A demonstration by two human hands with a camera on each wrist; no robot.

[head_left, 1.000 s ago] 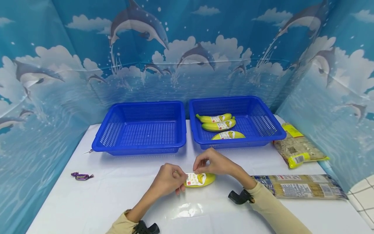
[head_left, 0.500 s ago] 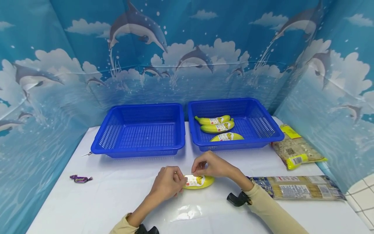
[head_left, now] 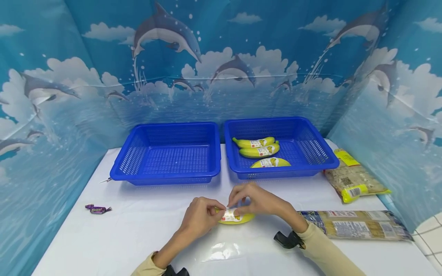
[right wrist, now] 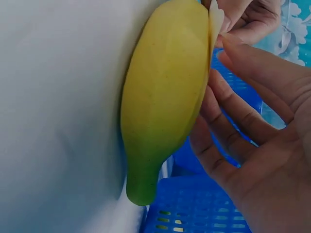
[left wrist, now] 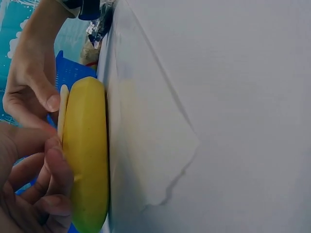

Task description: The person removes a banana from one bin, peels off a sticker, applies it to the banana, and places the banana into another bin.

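A yellow banana [head_left: 244,219] with a green stem end lies on the white table in front of the baskets. On it is a white printed label [head_left: 228,215], whose edge stands off the peel in the right wrist view. My left hand [head_left: 200,216] pinches the label's left end. From the other side my right hand [head_left: 259,199] holds the label's upper edge between thumb and index finger, covering part of the print. Its other fingers [right wrist: 226,92] rest along the banana's side. Both hands meet close together in the left wrist view, beside the label's thin edge [left wrist: 63,109].
Behind stand two blue baskets: the left basket [head_left: 165,176] is bare inside, the right basket [head_left: 304,168] holds three labelled bananas [head_left: 259,151]. At right lie a yellow-ended bag [head_left: 355,176] and a long noodle-like pack [head_left: 355,225]. A purple-wrapped candy [head_left: 98,209] lies left.
My right fingertips have come down onto the label, with the thumb now over its print. The left fingertips have shifted slightly right, so the hands are closer together. The banana stays in place.
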